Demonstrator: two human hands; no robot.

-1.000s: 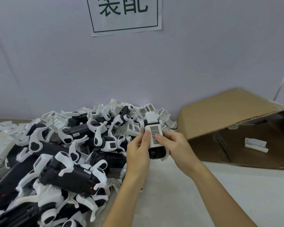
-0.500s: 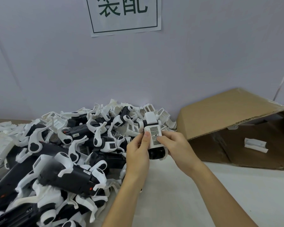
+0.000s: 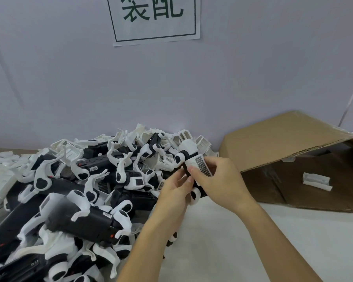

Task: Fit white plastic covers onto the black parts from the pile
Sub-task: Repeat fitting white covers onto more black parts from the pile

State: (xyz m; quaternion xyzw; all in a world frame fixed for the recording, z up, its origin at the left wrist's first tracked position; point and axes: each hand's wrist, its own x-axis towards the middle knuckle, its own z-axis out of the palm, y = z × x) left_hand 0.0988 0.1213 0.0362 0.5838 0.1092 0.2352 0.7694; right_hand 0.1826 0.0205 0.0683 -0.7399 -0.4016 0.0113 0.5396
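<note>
Both your hands grip one black part [image 3: 194, 180] above the pile's [image 3: 73, 200] right edge. Left hand [image 3: 174, 192] braces underneath; right hand [image 3: 218, 178] pinches the white cover [image 3: 192, 157] on top, likely for seating pressure.

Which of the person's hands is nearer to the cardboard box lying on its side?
Right. The right hand holds the part closer to the cardboard box, though apart from it; the left hand is farther, beside the pile.
</note>
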